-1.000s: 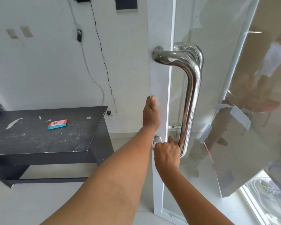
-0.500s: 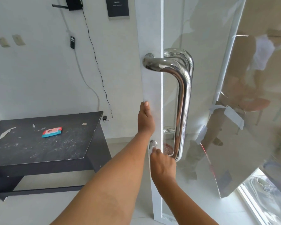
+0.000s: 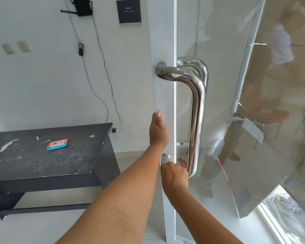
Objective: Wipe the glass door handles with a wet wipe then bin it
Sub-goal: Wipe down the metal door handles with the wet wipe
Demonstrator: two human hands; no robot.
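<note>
White wall and glass door (image 3: 218, 103) frame the job. Nearest, the right hand (image 3: 174, 175) curls round the lower bend of the chrome door handle (image 3: 196, 111); whether a wet wipe sits under it I cannot tell. Just above, the left hand (image 3: 158, 134) steadies the door's white edge, thumb flat, fingers hidden. Farther off, a wipe pack (image 3: 57, 144) lies on the desk (image 3: 42, 166), nearer its far edge. Rubbing could swing the door, leaving the upper bar missed.
</note>
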